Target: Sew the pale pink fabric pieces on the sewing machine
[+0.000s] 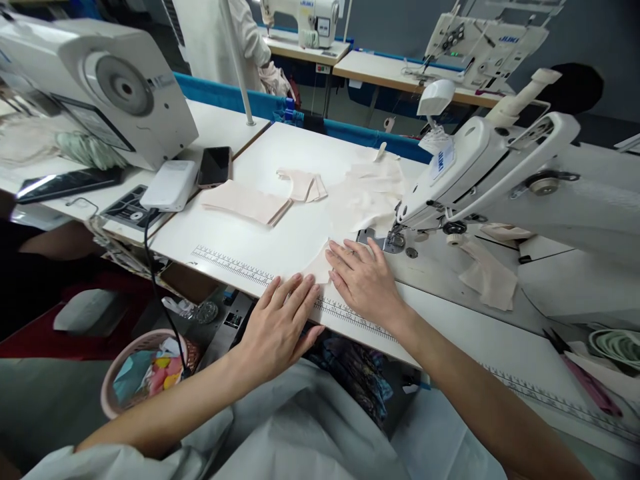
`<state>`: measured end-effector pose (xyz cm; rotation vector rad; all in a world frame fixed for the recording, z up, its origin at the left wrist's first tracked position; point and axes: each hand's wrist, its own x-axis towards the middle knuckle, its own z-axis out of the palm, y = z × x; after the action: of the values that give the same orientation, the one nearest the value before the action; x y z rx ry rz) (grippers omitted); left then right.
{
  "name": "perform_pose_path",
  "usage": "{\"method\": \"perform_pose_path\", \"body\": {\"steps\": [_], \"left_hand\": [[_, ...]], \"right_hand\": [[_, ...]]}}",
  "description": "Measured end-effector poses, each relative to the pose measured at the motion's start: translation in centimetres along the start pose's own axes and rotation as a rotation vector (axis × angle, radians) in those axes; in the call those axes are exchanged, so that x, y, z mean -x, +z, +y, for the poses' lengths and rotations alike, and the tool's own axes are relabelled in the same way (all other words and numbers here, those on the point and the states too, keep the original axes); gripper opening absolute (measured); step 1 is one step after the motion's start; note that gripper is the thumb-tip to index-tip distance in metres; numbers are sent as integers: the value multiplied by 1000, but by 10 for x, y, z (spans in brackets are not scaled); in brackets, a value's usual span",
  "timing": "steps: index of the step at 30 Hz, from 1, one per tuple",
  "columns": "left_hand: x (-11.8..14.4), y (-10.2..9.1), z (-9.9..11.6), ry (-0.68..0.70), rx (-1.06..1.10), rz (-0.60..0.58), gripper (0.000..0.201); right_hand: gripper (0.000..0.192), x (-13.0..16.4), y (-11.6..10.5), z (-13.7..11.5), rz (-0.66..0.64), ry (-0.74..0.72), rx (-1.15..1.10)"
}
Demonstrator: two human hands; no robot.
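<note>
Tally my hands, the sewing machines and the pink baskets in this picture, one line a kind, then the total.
Hands (left hand, right hand): 2
Sewing machines: 4
Pink basket: 1
Total: 7

Sewing machines (467,160) and cut fabric (319,268) show a sewing workshop.

Blue "JUKI" lettering stood on the near sewing machine (465,160), the back-right machine (487,57) and the back-middle machine (310,20); the table ruler's (235,267) figures were too small to read.
</note>
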<state>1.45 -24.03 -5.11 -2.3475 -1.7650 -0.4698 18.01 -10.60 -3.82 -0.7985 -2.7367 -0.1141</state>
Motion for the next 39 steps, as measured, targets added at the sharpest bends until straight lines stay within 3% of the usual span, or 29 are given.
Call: {"method": "perform_pose_path", "body": {"steps": [6,13,19,25,31,39], "left_hand": [[-1,-1,0,-3,6,-22,51],[-3,-2,11,102,65,30,51],[-11,-1,18,127,158,22,51],[-1,-8,10,76,238,64,46],[18,-13,-12,-66,120,160,43],[18,-6,-17,-79,10,30,48]], "right_hand": [[38,2,2,5,38,5,-52],[30,8,-3,22,244,48,-182],[29,10,-5,25,278,38,-249],[35,12,-8,16,188,-115,-340],[42,10,-10,-4,31,-273,-347],[40,11,-7,-13,-37,-310,-216]]}}
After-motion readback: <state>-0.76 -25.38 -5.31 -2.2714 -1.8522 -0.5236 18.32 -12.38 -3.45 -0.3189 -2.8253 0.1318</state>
